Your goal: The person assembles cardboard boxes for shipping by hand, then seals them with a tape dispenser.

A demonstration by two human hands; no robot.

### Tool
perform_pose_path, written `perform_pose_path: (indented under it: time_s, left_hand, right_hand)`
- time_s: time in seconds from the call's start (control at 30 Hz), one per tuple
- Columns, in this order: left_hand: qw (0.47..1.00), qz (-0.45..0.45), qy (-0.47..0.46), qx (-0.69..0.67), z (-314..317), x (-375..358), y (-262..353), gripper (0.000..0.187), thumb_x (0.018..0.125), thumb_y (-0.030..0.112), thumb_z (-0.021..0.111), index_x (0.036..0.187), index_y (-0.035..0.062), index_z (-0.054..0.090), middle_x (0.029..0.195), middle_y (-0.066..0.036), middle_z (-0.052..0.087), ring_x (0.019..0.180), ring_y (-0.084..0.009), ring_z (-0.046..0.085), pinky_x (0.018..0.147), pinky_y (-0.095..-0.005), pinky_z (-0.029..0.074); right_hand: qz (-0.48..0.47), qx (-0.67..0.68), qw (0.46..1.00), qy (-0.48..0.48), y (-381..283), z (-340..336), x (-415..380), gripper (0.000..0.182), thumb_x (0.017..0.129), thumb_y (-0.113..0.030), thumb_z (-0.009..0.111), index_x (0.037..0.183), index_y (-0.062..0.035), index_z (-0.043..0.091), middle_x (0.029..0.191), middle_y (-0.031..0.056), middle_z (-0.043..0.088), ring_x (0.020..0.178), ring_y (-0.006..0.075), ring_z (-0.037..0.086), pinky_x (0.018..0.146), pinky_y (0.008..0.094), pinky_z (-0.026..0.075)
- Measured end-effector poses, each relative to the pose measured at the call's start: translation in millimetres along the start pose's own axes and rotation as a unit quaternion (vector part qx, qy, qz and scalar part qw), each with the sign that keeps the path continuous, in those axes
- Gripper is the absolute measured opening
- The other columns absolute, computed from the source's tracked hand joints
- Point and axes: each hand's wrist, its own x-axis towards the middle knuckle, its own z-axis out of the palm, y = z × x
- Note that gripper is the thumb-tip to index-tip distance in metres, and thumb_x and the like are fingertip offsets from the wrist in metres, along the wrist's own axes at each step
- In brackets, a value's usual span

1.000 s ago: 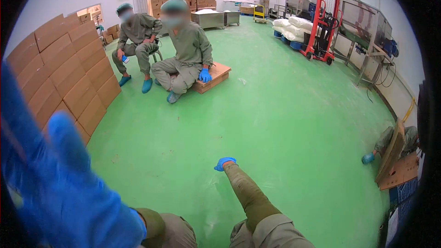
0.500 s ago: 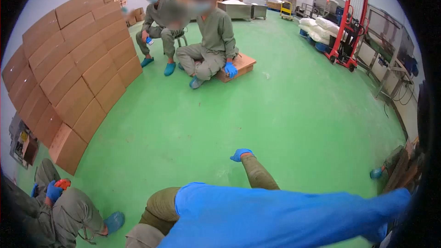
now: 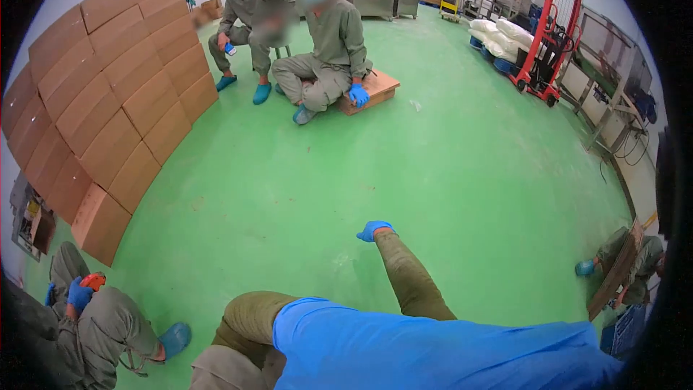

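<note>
My right hand (image 3: 375, 231) wears a blue glove and reaches out above the green floor, beyond my lap. Its fingers look curled together, and no object shows in them. An olive sleeve (image 3: 406, 274) covers that forearm. Blue apron material (image 3: 433, 350) spreads over the lower part of the head view. At its left end more olive cloth (image 3: 249, 318) bulges out. My left hand does not show.
At left stands a stack of cartons (image 3: 108, 87). One seated person (image 3: 101, 318) holds an orange-red object (image 3: 93, 281). Two people (image 3: 321, 50) sit ahead, one on flat cardboard (image 3: 379, 90). A red lifter (image 3: 541, 36) and white sacks (image 3: 502, 36) are far right. Someone carries cardboard (image 3: 617, 267) nearby.
My view has shifted slightly, so the room sits a little higher and further left. The apron's right end has dropped. The person with cardboard at right shows more. My right hand keeps its pose.
</note>
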Motion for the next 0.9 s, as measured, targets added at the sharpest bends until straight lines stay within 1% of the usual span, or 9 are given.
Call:
perform_pose_path:
  time_s: [0.07,0.37,0.47,0.57,0.63,0.67,0.77,0.83,0.9]
  left_hand:
    - [1.000,-0.003,0.001,-0.004,0,1,-1,0.077,0.080,0.064,0.056,0.125,0.0012,0.055,0.130,-0.028,0.047,0.111,-0.0403,0.053,0.087,-0.0501,0.049]
    - [1.000,0.016,-0.011,-0.006,-4,1,3,0.070,0.082,0.055,0.062,0.123,-0.0015,0.056,0.126,-0.026,0.052,0.106,-0.0370,0.057,0.085,-0.0469,0.050]
    - [1.000,0.016,-0.013,0.000,-4,-1,5,0.068,0.083,0.052,0.064,0.123,-0.0023,0.056,0.125,-0.025,0.053,0.104,-0.0359,0.058,0.084,-0.0459,0.050]
    - [0.999,0.029,-0.018,0.010,-4,0,7,0.066,0.084,0.049,0.066,0.123,-0.0032,0.057,0.124,-0.024,0.055,0.103,-0.0348,0.059,0.083,-0.0448,0.051]
    - [0.999,0.040,-0.024,0.020,-4,1,9,0.064,0.084,0.047,0.067,0.122,-0.0038,0.057,0.123,-0.024,0.056,0.102,-0.0340,0.060,0.083,-0.0441,0.051]
    - [0.998,0.049,-0.027,0.024,-6,2,11,0.063,0.084,0.046,0.068,0.122,-0.0041,0.057,0.122,-0.024,0.056,0.101,-0.0337,0.061,0.083,-0.0438,0.051]
    - [0.995,0.089,-0.038,0.036,-9,1,9,0.061,0.085,0.043,0.070,0.122,-0.0050,0.057,0.121,-0.023,0.058,0.100,-0.0326,0.062,0.082,-0.0427,0.051]
    - [0.984,0.160,-0.071,0.044,-19,3,5,0.060,0.085,0.041,0.070,0.119,-0.0068,0.059,0.122,-0.026,0.057,0.099,-0.0357,0.062,0.080,-0.0426,0.051]
    - [0.967,0.193,-0.147,0.079,-38,10,14,0.056,0.086,0.037,0.071,0.117,-0.0076,0.060,0.120,-0.028,0.057,0.099,-0.0374,0.062,0.081,-0.0425,0.051]
  right_hand:
    - [-0.010,-0.006,1.000,0.002,6,12,16,0.062,0.084,-0.058,0.056,0.126,-0.0136,0.062,0.137,0.0118,0.054,0.126,0.0322,0.052,0.104,0.0489,0.041]
    - [-0.003,0.006,1.000,0.011,3,7,8,0.059,0.084,-0.055,0.056,0.126,-0.0139,0.062,0.136,0.0117,0.055,0.125,0.0321,0.053,0.104,0.0475,0.042]
    - [-0.019,0.007,1.000,0.002,1,0,-6,0.065,0.086,-0.057,0.052,0.127,-0.0067,0.060,0.135,0.0172,0.055,0.125,0.0351,0.051,0.105,0.0452,0.041]
    - [-0.018,0.006,1.000,-0.001,1,-3,-10,0.065,0.086,-0.057,0.052,0.127,-0.0068,0.060,0.135,0.0170,0.055,0.125,0.0352,0.051,0.105,0.0454,0.041]
    - [-0.005,0.010,1.000,0.002,1,-1,-1,0.062,0.085,-0.056,0.055,0.126,-0.0107,0.061,0.136,0.0134,0.055,0.125,0.0331,0.052,0.104,0.0465,0.041]
    - [0.003,0.013,1.000,0.003,1,3,2,0.060,0.084,-0.055,0.056,0.126,-0.0127,0.062,0.136,0.0115,0.055,0.126,0.0320,0.052,0.104,0.0470,0.042]
    - [-0.001,0.016,1.000,0.007,-1,0,-4,0.060,0.084,-0.055,0.056,0.126,-0.0129,0.062,0.136,0.0117,0.055,0.125,0.0321,0.052,0.104,0.0474,0.042]
    - [-0.007,0.016,1.000,0.003,0,3,-2,0.060,0.084,-0.055,0.057,0.126,-0.0134,0.062,0.136,0.0118,0.056,0.125,0.0320,0.053,0.103,0.0476,0.042]
    - [-0.011,0.010,1.000,0.008,3,5,10,0.059,0.084,-0.055,0.057,0.126,-0.0138,0.062,0.135,0.0119,0.056,0.125,0.0319,0.053,0.103,0.0477,0.042]
